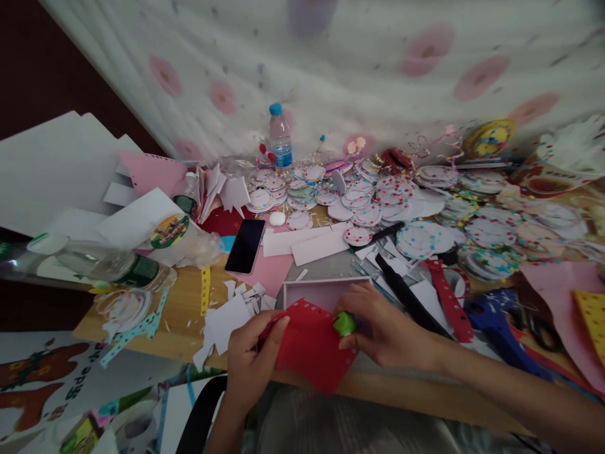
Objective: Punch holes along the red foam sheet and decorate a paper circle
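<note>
At the near edge of the tabletop [189, 315], the left hand [250, 362] pinches the left side of a red paper sheet [312, 347], thumb on top and fingers curled under it. The sheet has a row of small holes along its upper edge and hangs partly over the tabletop's front edge. The right hand [385, 331] is closed around a small green punch [345, 323], pressing it on the sheet's right upper edge.

Just behind the sheet sits a shallow white box [321, 291]. To its left lie white paper scraps [231, 312] and a yellow perforated strip [205, 290]. To the right of the right hand, a red perforated strip [447, 293] lies beside a blue tool [494, 321], and scissors [534, 325] rest near a pink sheet [558, 302].

Further back, a black phone [245, 245] lies face up on pink paper. Left of it, a clear plastic bottle [108, 265] lies on its side. Beyond the phone, many round paper discs [378, 202] with coloured dots cover the middle and right of the tabletop, stacked and overlapping.

At the far edge, a water bottle with a blue cap [280, 135] stands upright against a white cloth with pink flowers [378, 69]
</note>
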Demonstrator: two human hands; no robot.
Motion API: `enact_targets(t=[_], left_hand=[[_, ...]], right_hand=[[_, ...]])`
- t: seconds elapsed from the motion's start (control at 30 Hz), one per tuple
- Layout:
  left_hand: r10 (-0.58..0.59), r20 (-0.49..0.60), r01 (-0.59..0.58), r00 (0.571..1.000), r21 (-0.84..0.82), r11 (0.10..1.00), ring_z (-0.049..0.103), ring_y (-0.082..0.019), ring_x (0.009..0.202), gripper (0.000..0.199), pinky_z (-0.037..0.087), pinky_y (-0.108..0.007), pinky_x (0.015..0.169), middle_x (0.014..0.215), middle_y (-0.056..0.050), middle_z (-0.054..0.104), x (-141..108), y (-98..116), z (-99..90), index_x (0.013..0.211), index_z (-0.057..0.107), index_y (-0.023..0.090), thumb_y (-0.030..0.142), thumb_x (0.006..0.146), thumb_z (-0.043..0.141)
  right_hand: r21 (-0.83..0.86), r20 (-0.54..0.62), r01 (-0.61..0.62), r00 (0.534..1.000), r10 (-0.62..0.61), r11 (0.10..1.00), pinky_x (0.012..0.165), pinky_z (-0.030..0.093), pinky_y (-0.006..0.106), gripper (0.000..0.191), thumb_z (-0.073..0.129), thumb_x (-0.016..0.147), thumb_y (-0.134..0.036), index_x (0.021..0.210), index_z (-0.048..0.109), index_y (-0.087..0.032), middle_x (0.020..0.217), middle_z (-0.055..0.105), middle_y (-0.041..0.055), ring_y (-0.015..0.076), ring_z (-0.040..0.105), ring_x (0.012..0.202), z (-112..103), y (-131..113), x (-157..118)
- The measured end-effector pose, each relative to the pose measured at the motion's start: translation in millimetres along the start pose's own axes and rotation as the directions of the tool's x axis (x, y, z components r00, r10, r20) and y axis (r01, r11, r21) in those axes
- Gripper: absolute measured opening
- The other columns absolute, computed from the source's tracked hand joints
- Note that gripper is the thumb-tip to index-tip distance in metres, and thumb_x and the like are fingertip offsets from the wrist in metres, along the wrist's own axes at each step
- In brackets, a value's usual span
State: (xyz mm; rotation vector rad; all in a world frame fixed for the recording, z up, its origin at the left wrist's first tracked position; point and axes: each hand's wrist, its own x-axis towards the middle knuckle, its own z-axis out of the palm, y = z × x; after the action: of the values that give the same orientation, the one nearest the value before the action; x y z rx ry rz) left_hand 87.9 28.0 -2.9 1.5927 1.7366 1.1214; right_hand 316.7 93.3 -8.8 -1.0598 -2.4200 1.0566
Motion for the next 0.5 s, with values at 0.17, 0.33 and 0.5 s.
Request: enact_targets(t=[0.17,0.33,0.5], left_hand=[[-0.003,-0.007,0.003,1.0,0.006,1.0,0.066,-0.015,0.064,0.018,0.053,-0.02,0.061,0.073,-0.001,0.074,-0.6,-1.4,0.5,0.081,0.074,0.018,0.03,0.083,0.061],[-0.023,0.003,0.023,1.0,-0.012,1.0,0.066,-0.015,0.065,0.017,0.052,-0.02,0.062,0.073,-0.001,0.074,-2.4,-1.9,2.3,0.081,0.074,0.019,0.03,0.083,0.061],[-0.14,0.049,0.148,0.989,-0.315,0.937,0.066,-0.019,0.065,0.041,0.054,-0.026,0.06,0.073,-0.005,0.072,0.6,-2.8,-4.7,0.081,0.074,0.018,0.057,0.077,0.062]], right_hand=[[-0.012,-0.016,-0.021,1.0,0.021,1.0,0.074,0.037,0.035,0.022,0.071,0.074,-0.033,0.07,0.056,-0.017,0.073,0.057,0.0037,0.02,0.051,0.075,1.8,-0.3,4.9],[0.014,-0.005,-0.06,0.998,0.06,0.998,0.07,0.038,0.033,0.02,0.07,0.075,-0.033,0.07,0.058,-0.017,0.074,0.057,0.0043,0.02,0.05,0.076,1.2,-0.6,4.5],[0.097,-0.083,-0.025,0.996,0.033,0.995,0.072,0.043,0.035,0.018,0.07,0.074,-0.033,0.076,0.06,-0.017,0.074,0.058,0.0043,0.0201,0.052,0.075,2.8,0.4,-0.4]])
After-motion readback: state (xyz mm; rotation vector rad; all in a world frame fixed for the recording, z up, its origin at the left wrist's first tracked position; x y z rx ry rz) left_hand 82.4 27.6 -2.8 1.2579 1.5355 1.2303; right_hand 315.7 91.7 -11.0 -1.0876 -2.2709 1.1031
